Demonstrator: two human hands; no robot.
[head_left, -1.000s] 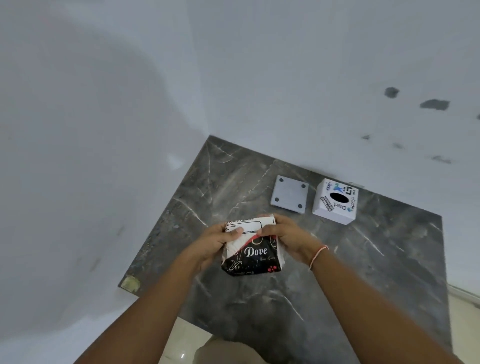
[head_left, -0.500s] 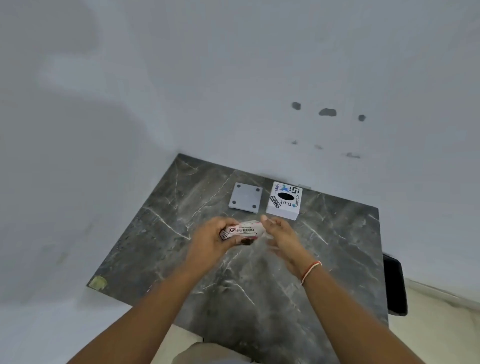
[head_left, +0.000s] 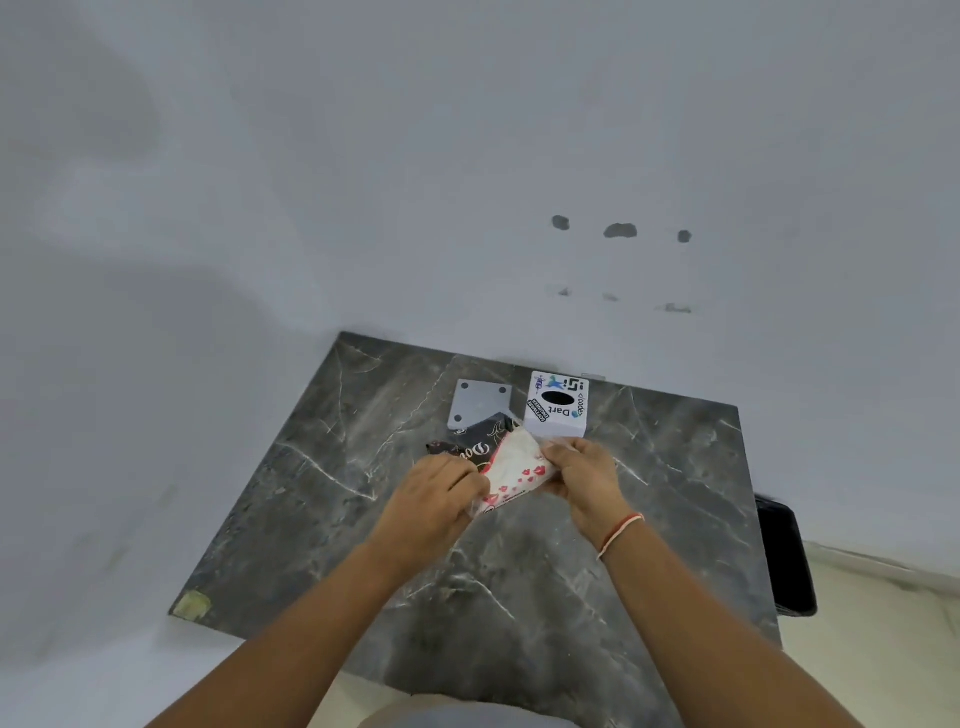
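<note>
A soft tissue pack (head_left: 511, 470) in black and white wrapping with red hearts and a "Dove" logo hangs over the middle of the dark marble table (head_left: 363, 467). My left hand (head_left: 434, 499) grips its near left end. My right hand (head_left: 584, 475) pinches its right end. The black half of the pack points away from me toward the far side; the white half lies between my hands. Part of the wrapper is hidden under my fingers.
A white box (head_left: 558, 405) with stickers and a black oval hole stands at the table's far edge. A grey square plate (head_left: 478, 402) with corner holes lies left of it. White walls close the back and left. A black object (head_left: 784, 556) sits beyond the right edge.
The pack was turned from logo-up through edge-on to lying stretched between both hands with the white hearts side up. My right hand took hold of its right end again.
</note>
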